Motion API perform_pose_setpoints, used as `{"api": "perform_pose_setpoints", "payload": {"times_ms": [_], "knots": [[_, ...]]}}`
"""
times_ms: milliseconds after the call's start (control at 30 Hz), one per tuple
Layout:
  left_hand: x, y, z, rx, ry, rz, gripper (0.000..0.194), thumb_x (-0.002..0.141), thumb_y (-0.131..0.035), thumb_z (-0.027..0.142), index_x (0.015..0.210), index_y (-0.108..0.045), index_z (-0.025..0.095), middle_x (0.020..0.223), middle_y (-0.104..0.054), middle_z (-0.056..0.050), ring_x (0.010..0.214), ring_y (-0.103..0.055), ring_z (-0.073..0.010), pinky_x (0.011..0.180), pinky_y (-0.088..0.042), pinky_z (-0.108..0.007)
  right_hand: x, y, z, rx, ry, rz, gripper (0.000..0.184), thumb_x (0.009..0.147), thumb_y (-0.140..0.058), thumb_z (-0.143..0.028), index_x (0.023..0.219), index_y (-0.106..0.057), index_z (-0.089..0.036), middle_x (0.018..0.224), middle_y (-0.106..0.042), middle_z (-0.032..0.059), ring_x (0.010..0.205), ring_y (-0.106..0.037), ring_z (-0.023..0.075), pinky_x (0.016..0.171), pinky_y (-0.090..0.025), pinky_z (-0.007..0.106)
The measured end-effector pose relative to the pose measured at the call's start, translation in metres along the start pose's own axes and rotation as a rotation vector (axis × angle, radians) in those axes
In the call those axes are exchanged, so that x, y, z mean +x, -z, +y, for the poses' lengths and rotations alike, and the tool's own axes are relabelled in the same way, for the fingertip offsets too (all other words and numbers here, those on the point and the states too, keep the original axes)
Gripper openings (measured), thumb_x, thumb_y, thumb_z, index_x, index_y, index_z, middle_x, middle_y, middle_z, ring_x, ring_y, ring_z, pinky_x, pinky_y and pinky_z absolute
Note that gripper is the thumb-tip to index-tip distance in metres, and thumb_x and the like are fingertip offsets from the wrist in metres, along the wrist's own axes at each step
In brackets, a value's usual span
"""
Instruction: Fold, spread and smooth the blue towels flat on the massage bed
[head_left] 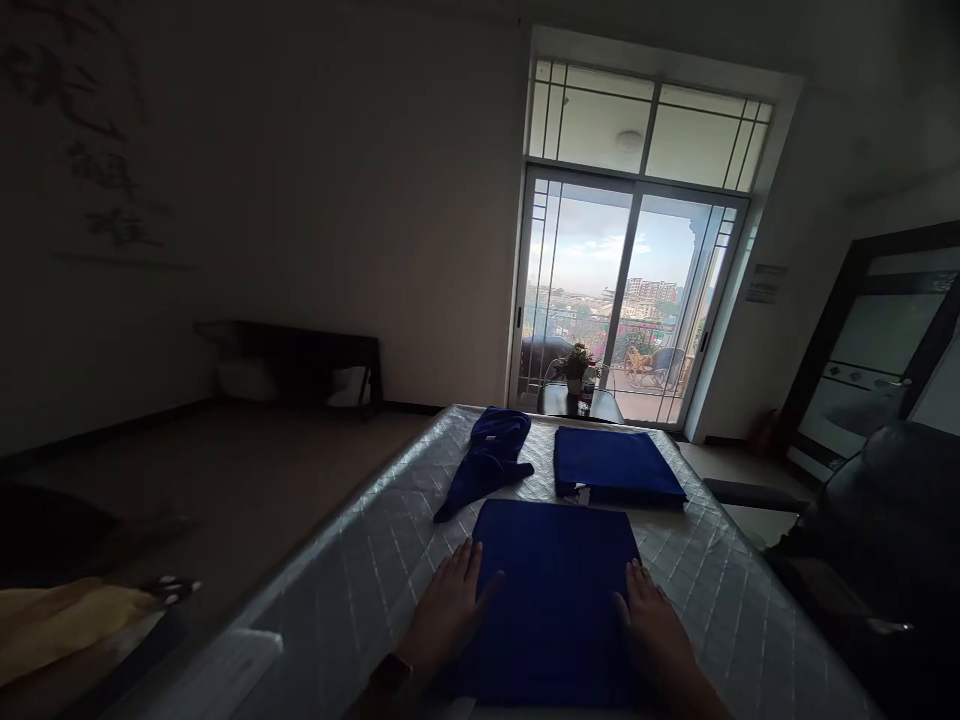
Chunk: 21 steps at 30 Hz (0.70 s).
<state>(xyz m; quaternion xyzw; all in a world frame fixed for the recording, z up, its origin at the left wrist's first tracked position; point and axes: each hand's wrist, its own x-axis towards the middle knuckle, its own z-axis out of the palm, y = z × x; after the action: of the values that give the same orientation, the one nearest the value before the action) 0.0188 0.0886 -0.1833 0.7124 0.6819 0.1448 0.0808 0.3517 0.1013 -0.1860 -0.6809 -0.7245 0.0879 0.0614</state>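
A blue cloth, folded into a flat rectangle, lies on the quilted mattress in front of me. Flat along its left edge rests my left hand, fingers stretched forward and a watch on the wrist. My right hand lies on the right edge, its fingers also extended. Neither hand grips anything. Beyond the cloth, to the right, sits a folded blue stack with a small white tag at its near edge. A crumpled blue garment lies to the left of that stack.
Past the mattress's far end stands a small dark table with a potted plant, before a sliding glass door. A dark leather chair is close on the right. Yellow cloth shows at the lower left.
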Motion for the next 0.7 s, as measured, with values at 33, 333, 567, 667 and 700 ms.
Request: {"api": "perform_pose_setpoints", "payload": {"times_ms": [33,333,567,667,700], "knots": [[0.000,0.000,-0.001,-0.003,-0.003,0.008,0.088,0.100,-0.020,0.068,0.159,-0.023,0.003,0.167,-0.021,-0.019,0.156,-0.020,-0.0309,0.127,-0.022,-0.052,0.000,0.001,0.001,-0.007,0.004,-0.008,0.071,0.102,-0.021,-0.044,0.160,-0.025,-0.004,0.168,-0.020,0.0113,0.156,-0.019,0.0250,0.126,-0.021,0.044],[0.001,-0.005,-0.006,-0.002,0.002,0.048,0.092,0.099,-0.023,0.071,0.157,-0.029,0.001,0.166,-0.023,-0.021,0.155,-0.022,-0.0319,0.127,-0.022,-0.052,0.040,0.022,-0.009,-0.117,0.065,-0.006,0.067,0.103,-0.020,-0.040,0.160,-0.026,-0.003,0.168,-0.021,0.0130,0.156,-0.018,0.0258,0.127,-0.018,0.045],[0.002,-0.006,-0.008,0.022,0.001,0.053,0.092,0.098,-0.019,0.072,0.156,-0.035,0.003,0.164,-0.026,-0.020,0.154,-0.025,-0.0322,0.126,-0.024,-0.051,0.094,0.021,-0.016,-0.081,0.134,0.052,0.067,0.103,-0.023,-0.039,0.158,-0.031,-0.002,0.167,-0.025,0.0142,0.157,-0.015,0.0246,0.126,-0.018,0.043],[0.004,-0.008,-0.011,0.027,0.007,0.049,0.093,0.097,-0.023,0.074,0.156,-0.036,0.003,0.163,-0.029,-0.020,0.153,-0.026,-0.0326,0.126,-0.025,-0.052,0.109,0.013,-0.007,-0.022,0.122,0.059,0.068,0.103,-0.023,-0.041,0.159,-0.030,-0.004,0.167,-0.026,0.0129,0.157,-0.017,0.0229,0.126,-0.018,0.040],[0.005,-0.009,-0.011,0.028,0.005,0.053,0.093,0.097,-0.024,0.074,0.156,-0.037,0.004,0.163,-0.030,-0.020,0.153,-0.027,-0.0328,0.126,-0.026,-0.052,0.111,0.010,-0.004,-0.003,0.118,0.072,0.068,0.103,-0.023,-0.041,0.159,-0.030,-0.005,0.167,-0.026,0.0122,0.156,-0.017,0.0224,0.126,-0.018,0.040]]}}
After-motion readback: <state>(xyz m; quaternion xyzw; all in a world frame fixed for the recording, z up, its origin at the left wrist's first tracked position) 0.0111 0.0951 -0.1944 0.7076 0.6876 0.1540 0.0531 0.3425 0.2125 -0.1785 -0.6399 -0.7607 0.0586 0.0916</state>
